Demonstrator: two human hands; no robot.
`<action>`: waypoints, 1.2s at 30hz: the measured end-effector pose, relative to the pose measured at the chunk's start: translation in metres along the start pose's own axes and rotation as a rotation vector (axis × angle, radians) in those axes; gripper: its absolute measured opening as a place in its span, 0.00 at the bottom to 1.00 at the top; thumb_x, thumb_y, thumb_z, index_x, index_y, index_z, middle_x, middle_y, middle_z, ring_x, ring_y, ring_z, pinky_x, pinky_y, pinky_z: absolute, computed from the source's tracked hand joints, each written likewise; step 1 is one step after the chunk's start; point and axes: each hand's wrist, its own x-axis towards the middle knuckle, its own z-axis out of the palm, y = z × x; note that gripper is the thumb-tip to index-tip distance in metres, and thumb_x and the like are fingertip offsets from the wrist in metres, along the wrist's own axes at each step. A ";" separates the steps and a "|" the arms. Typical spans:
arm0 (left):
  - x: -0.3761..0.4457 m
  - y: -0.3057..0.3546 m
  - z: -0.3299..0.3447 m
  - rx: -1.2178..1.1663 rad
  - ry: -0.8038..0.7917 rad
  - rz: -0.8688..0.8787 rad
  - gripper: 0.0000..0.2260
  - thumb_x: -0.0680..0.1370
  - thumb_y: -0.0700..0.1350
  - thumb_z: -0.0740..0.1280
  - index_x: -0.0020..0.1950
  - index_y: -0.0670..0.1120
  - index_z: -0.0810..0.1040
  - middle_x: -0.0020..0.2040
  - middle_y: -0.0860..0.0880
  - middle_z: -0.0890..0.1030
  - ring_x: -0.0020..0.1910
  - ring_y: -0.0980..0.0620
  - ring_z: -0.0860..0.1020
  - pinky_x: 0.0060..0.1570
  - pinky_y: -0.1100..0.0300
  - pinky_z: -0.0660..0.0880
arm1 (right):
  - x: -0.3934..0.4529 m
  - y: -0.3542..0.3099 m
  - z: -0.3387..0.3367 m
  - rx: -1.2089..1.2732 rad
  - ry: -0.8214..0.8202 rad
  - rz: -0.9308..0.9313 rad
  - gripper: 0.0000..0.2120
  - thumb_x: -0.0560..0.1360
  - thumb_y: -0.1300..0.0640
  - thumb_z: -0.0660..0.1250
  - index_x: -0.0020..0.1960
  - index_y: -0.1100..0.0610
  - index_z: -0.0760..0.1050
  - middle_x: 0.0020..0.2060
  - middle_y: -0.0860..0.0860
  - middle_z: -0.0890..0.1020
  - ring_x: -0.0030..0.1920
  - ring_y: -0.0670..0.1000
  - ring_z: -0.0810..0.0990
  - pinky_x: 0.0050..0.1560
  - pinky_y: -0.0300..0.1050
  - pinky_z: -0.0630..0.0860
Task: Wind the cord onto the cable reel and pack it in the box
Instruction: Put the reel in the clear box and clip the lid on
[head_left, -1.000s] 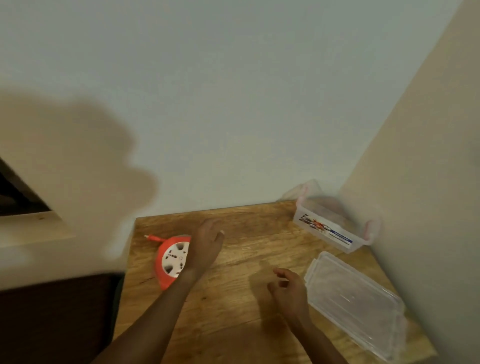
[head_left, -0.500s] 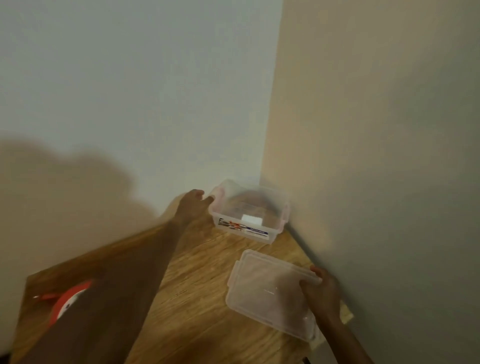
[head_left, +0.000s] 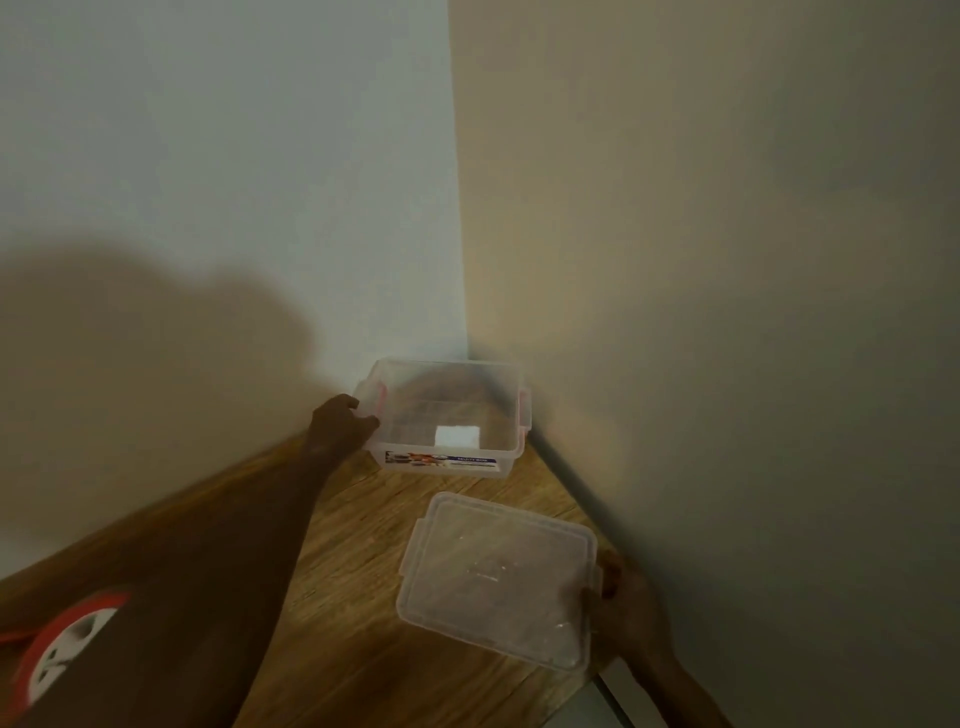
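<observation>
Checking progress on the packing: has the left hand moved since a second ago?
Yes. The left hand left the cable reel and crossed the table to the box in the wall corner, touching its left end.

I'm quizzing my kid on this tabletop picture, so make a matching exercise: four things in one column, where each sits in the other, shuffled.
Things:
1. clear plastic box with pink clips
2. flat clear plastic lid
3. red and white cable reel
4. white paper slip

Places:
A. bottom-left edge of view
B. in the wall corner
C. inside the box
D. held at its right edge by the right hand

Pairs: 1-B, 2-D, 3-A, 4-C
</observation>
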 end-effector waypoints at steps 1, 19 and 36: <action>-0.002 -0.003 -0.002 0.022 -0.005 0.019 0.23 0.79 0.45 0.73 0.70 0.34 0.76 0.67 0.35 0.79 0.62 0.37 0.79 0.56 0.49 0.76 | 0.000 -0.002 0.000 0.044 -0.007 0.021 0.06 0.71 0.53 0.73 0.43 0.54 0.79 0.39 0.49 0.84 0.40 0.50 0.83 0.40 0.50 0.80; -0.143 -0.190 -0.105 -0.231 0.292 -0.119 0.13 0.80 0.41 0.71 0.61 0.35 0.82 0.51 0.36 0.85 0.36 0.46 0.82 0.38 0.56 0.79 | -0.078 -0.106 0.070 0.443 -0.504 -0.122 0.08 0.78 0.55 0.68 0.47 0.56 0.85 0.40 0.53 0.87 0.41 0.53 0.86 0.35 0.41 0.80; -0.176 -0.217 -0.092 -0.454 0.236 -0.162 0.12 0.78 0.42 0.74 0.60 0.38 0.82 0.55 0.39 0.86 0.50 0.39 0.86 0.53 0.40 0.83 | -0.074 -0.130 0.110 0.350 -0.471 -0.023 0.12 0.73 0.71 0.66 0.43 0.60 0.85 0.37 0.58 0.86 0.30 0.52 0.83 0.27 0.44 0.77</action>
